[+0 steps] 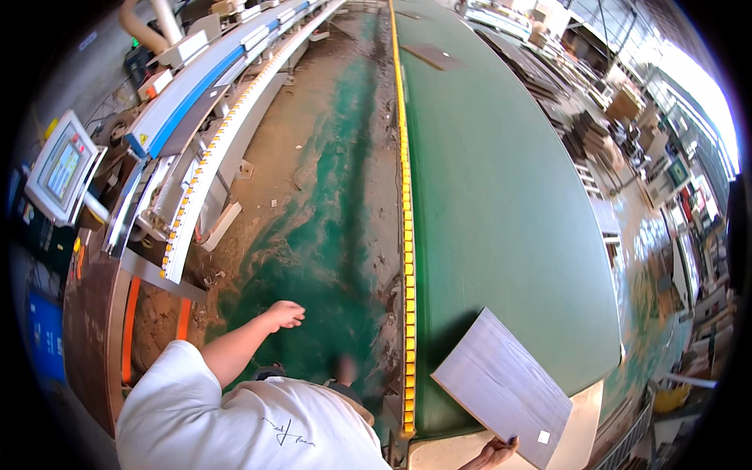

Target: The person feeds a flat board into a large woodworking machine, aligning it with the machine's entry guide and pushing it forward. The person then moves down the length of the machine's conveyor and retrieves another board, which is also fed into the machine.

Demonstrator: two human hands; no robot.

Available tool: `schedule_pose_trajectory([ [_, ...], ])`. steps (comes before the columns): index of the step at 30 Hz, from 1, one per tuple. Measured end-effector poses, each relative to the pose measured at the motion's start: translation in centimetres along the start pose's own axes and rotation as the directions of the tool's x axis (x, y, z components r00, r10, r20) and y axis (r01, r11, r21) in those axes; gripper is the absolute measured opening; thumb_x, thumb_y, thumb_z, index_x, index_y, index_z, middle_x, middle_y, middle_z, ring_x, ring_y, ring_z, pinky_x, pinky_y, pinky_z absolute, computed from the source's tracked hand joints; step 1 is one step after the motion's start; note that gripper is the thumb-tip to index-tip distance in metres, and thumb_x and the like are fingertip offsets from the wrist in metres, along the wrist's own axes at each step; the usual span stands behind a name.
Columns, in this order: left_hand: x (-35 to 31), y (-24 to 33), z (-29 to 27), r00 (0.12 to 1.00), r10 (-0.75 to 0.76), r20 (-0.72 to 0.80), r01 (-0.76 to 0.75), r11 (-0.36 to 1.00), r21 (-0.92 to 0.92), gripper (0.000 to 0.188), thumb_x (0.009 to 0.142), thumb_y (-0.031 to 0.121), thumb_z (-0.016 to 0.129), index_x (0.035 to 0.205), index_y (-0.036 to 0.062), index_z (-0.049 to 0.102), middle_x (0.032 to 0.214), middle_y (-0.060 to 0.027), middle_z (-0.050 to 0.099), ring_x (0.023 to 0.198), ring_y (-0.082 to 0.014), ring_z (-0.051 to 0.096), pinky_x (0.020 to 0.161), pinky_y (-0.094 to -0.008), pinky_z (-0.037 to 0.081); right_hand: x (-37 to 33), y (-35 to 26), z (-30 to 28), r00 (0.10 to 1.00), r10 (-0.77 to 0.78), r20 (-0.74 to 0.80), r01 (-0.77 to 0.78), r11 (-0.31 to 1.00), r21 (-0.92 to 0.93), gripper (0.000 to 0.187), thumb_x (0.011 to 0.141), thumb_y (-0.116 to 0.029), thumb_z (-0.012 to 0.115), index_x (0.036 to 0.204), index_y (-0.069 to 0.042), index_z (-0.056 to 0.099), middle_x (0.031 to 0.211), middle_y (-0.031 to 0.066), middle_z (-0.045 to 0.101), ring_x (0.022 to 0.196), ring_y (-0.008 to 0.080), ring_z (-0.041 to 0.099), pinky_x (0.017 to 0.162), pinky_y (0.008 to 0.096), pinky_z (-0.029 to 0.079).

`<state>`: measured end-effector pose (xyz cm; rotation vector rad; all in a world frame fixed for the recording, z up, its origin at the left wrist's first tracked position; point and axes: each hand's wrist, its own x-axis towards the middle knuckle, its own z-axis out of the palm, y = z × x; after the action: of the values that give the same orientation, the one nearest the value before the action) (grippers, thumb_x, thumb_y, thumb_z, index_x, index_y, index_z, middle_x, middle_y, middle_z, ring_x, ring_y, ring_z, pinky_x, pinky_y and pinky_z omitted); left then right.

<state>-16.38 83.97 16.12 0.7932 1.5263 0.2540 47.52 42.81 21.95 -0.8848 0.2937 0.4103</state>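
My left hand [287, 315] hangs over the aisle floor, its fingers loosely curled with nothing visible in them. At the lower right, my right hand [498, 452] grips the near edge of a grey wood-grain panel [505, 376]. A small white label [543, 437] is stuck near the panel's near right corner. The panel lies at an angle over the near end of a long green conveyor belt [501, 211]; whether it rests flat there I cannot tell. Part of a pale wooden board [583, 419] shows beyond the belt's end, under the panel.
Yellow rollers [408, 313] line the belt's left edge. Across the dusty green floor [313, 235] stands a long machine with a blue-and-white beam [196, 90] and a control screen [64, 168]. Another panel [431, 56] lies far down the belt. Stacked boards [591, 137] stand at right.
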Motion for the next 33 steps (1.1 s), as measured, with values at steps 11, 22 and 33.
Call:
schedule_pose_trajectory([
  [11,-11.3,12.6,8.2,0.890,0.433,0.145,-0.348,0.849,-0.398,0.068,0.098,0.062,0.051,0.127,0.0010,0.059,0.126,-0.0114,0.063,0.113,-0.0192,0.058,0.094,-0.0361,0.047,-17.1,12.0,30.1,0.790,0.225,0.570,-0.093,0.963,-0.252,0.042,0.083,-0.019,0.070,0.118,0.003,0.062,0.113,0.0103,0.067,0.102,0.0224,0.065,0.084,0.0354,0.056],
  [22,-15.2,-17.2,-31.6,0.246,-0.347,-0.905,-0.631,0.652,-0.421,0.058,0.093,0.056,0.062,0.075,0.0010,0.057,0.070,-0.0107,0.054,0.070,-0.0204,0.052,0.068,-0.0406,0.042,-50.8,49.3,40.5,0.175,0.853,0.491,-0.448,0.513,-0.732,0.038,0.090,-0.030,0.061,0.119,-0.007,0.062,0.118,0.0080,0.066,0.109,0.0262,0.064,0.084,0.0415,0.056],
  [33,-26.4,-33.4,-46.6,0.128,-0.855,-0.503,-0.704,0.278,-0.653,0.053,0.098,0.049,0.058,0.114,-0.0014,0.064,0.100,-0.0093,0.061,0.096,-0.0246,0.057,0.087,-0.0443,0.043,-81.7,78.4,38.8,-0.322,0.931,-0.171,0.195,-0.111,-0.974,0.039,0.094,-0.031,0.057,0.123,-0.006,0.056,0.118,0.0110,0.059,0.109,0.0293,0.059,0.097,0.0547,0.051],
])
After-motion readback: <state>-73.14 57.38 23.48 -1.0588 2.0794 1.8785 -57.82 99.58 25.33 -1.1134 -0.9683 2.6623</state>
